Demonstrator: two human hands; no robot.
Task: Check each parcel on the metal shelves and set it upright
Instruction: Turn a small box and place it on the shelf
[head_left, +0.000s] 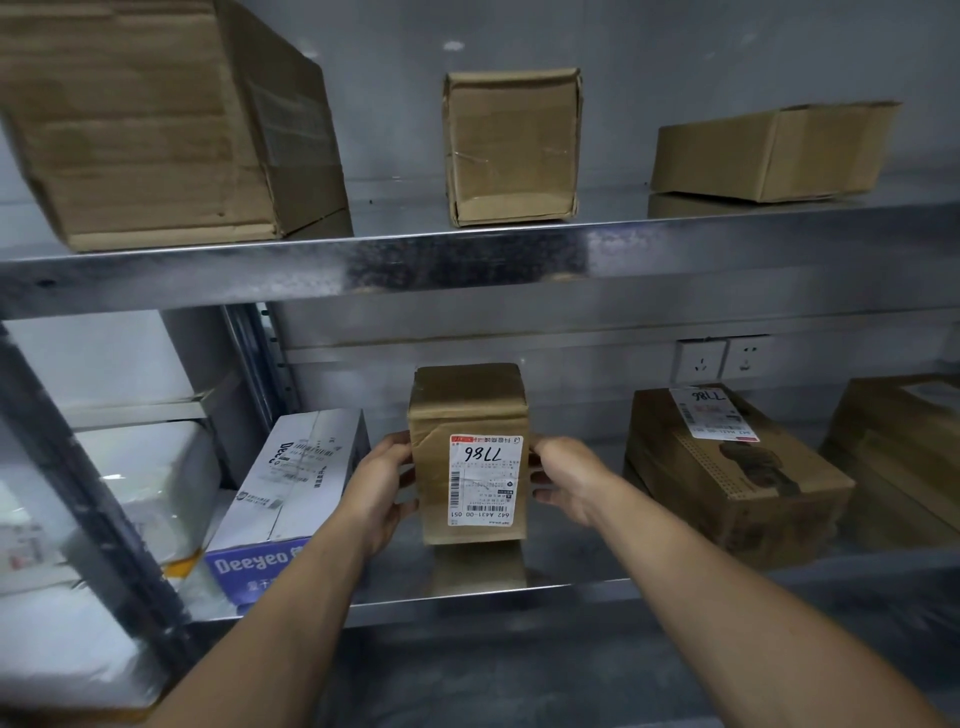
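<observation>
A small brown parcel (457, 410) stands on end in the middle of the lower metal shelf (467, 597). Its white label, hand-marked 7786, faces me and reads upside down. My left hand (382, 488) grips its left side and my right hand (563, 483) grips its right side, fingers curled round the edges. To its left a white and blue Deeyeo box (291, 488) lies tilted. To its right a brown printed box (727, 467) lies flat with a label on top.
The upper shelf (467, 260) carries a large tilted carton (156, 119), a small upright box (511, 148) and a flat open box (769, 150). Another brown box (898, 457) sits far right. White bags (145, 483) fill the left bay. Wall sockets (722, 358) sit behind.
</observation>
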